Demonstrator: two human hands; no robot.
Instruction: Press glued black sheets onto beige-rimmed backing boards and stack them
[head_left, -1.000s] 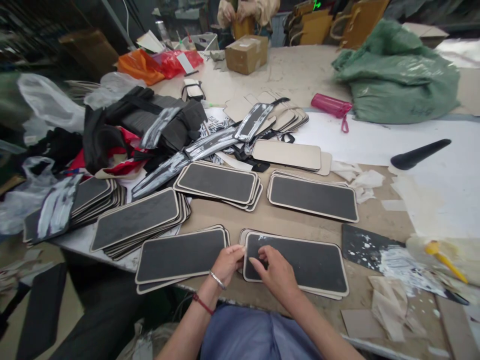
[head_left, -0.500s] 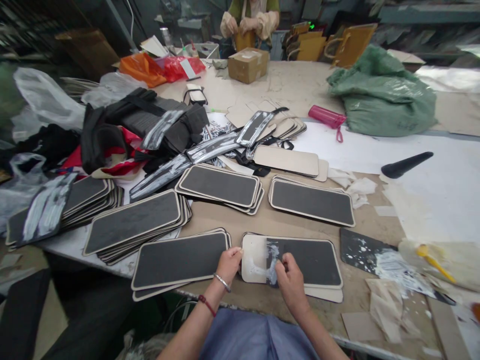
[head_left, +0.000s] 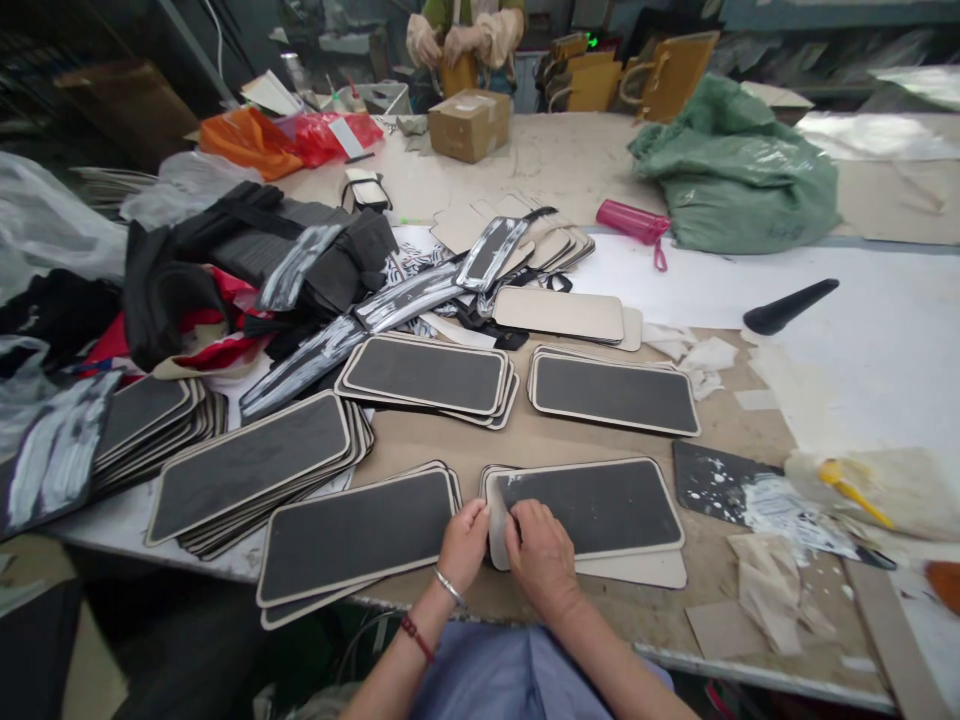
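A rounded beige panel faced with a black sheet [head_left: 600, 505] lies in front of me, on top of another beige piece. My left hand [head_left: 465, 548] pinches the panel's left edge between thumb and fingers. Curled fingers of my right hand [head_left: 541, 560] are at the sheet's left end, which they partly hide. A pale strip of the panel shows between the two hands. Small white smears mark the sheet's upper left corner. Left of my hands lies a similar black-faced panel [head_left: 360, 535] on a small stack.
More black-faced panel stacks [head_left: 251, 465] stand left and behind. A white-smeared dark board [head_left: 727, 485] and a yellow tool [head_left: 855, 492] lie right. Farther back are a pink pouch [head_left: 634, 220], a green bag [head_left: 735, 175] and a cardboard box [head_left: 469, 125]. Another person's hands [head_left: 446, 45] work behind it.
My right hand has moved left, close to my left hand. The black sheet now covers most of the beige, white-smeared left end. My left hand stays at the panel's edge.
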